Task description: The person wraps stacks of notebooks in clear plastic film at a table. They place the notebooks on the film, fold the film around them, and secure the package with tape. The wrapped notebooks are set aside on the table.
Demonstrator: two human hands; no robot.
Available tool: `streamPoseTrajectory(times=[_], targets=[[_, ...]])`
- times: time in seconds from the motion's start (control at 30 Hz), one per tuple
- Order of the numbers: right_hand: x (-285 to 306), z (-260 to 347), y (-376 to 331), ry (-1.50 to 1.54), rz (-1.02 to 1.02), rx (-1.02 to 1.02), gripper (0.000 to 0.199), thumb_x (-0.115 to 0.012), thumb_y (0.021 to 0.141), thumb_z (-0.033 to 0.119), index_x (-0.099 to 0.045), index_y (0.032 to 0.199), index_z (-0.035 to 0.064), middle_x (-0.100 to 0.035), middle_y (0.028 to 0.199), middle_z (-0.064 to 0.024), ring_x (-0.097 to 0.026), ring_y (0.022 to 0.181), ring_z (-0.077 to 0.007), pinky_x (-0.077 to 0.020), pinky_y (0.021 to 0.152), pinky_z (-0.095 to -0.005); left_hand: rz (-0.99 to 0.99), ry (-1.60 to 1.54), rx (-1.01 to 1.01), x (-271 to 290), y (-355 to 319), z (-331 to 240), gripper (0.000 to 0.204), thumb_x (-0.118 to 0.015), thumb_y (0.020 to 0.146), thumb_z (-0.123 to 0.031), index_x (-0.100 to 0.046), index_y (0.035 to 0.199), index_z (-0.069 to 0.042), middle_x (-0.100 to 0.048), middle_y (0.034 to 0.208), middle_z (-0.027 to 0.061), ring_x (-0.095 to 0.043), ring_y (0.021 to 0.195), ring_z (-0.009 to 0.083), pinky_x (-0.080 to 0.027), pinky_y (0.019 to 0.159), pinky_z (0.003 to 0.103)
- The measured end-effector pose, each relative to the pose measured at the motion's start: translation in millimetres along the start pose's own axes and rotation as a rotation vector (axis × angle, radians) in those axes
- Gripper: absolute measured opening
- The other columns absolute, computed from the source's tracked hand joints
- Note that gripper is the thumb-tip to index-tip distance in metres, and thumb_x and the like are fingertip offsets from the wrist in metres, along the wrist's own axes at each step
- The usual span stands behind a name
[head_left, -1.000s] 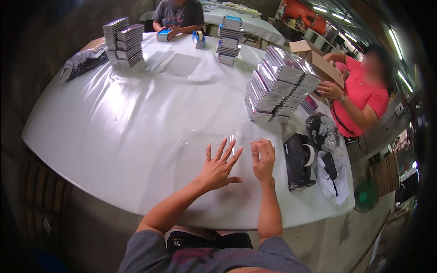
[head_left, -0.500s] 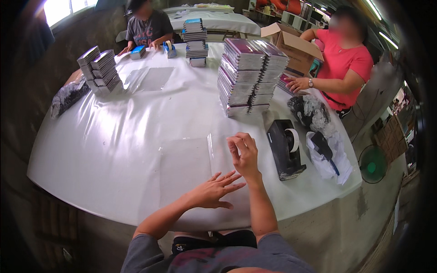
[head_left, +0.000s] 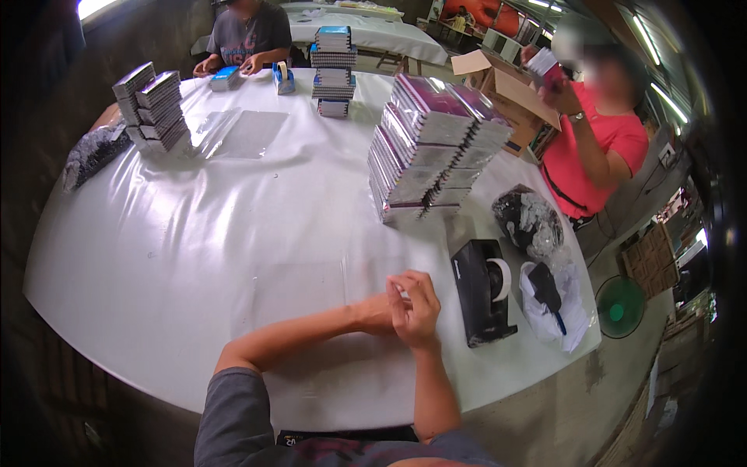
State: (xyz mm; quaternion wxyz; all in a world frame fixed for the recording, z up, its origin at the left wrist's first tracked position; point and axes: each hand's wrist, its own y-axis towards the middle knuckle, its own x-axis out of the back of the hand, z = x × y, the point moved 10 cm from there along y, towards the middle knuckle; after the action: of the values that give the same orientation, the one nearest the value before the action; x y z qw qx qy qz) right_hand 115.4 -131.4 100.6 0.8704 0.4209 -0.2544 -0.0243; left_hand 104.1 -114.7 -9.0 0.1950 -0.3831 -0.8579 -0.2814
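Observation:
My left hand (head_left: 375,314) reaches across to the right, low over the white table. Its fingers are hidden behind my right hand. My right hand (head_left: 420,313) is raised with thumb and fingers curled together; whether something small is pinched there I cannot make out. Beside and beyond my hands lie clear plastic sheets (head_left: 299,282), flat and hard to see against the cover. A black tape dispenser (head_left: 473,300) with a roll of clear tape (head_left: 502,280) stands just right of my right hand. Ahead rises a tall stack of plastic-wrapped, spiral-bound purple notebooks (head_left: 432,152).
Right of the dispenser are a white plastic bag (head_left: 572,311) with a dark-handled tool (head_left: 547,292) and a crumpled plastic bundle (head_left: 529,222). More notebook stacks (head_left: 334,74) (head_left: 152,109) stand farther off. Two people work across the table, one by a cardboard box (head_left: 506,89).
My left hand has moved right, behind my right hand, its spread fingers now hidden. The view has shifted a little. The person in pink has lifted a purple notebook from the table.

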Motion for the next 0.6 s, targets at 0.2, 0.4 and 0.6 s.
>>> streamPoseTrajectory(times=[0.2, 0.4, 0.6], targets=[[-40.9, -10.6, -5.9, 0.107, 0.189, -0.265, 0.007, -0.066, 0.081, 0.004, -0.064, 0.087, 0.0028, -0.061, 0.082, -0.0104, -0.058, 0.066, -0.0203, -0.0465, 0.057, -0.0272, -0.062, -0.261, -0.028, -16.5, -3.7, 20.0, 0.018, -0.056, 0.085, -0.015, -0.055, 0.096, -0.001, -0.058, 0.096, 0.0116, -0.054, 0.096, 0.0244, -0.041, 0.081, 0.038], [-87.4, 0.3, 26.3, 0.244, 0.340, -0.384, 0.008, -0.068, 0.079, 0.003, -0.065, 0.087, 0.0011, -0.063, 0.078, -0.0089, -0.059, 0.068, -0.0166, -0.0469, 0.061, -0.0263, -0.044, -0.371, -0.043, -27.7, -2.9, 26.9, 0.020, -0.055, 0.086, -0.017, -0.058, 0.100, -0.002, -0.059, 0.098, 0.0108, -0.054, 0.097, 0.0223, -0.041, 0.084, 0.036], [-165.9, 1.4, 77.3, 0.523, 0.466, -0.458, 0.008, -0.063, 0.083, 0.000, -0.063, 0.090, -0.0019, -0.060, 0.079, -0.0050, -0.055, 0.072, -0.0112, -0.0446, 0.067, -0.0236, -0.225, -0.755, -0.098, -2.4, -7.9, 26.1, 0.024, -0.056, 0.088, -0.018, -0.059, 0.105, -0.002, -0.060, 0.103, 0.0099, -0.054, 0.102, 0.0201, -0.042, 0.087, 0.034]])
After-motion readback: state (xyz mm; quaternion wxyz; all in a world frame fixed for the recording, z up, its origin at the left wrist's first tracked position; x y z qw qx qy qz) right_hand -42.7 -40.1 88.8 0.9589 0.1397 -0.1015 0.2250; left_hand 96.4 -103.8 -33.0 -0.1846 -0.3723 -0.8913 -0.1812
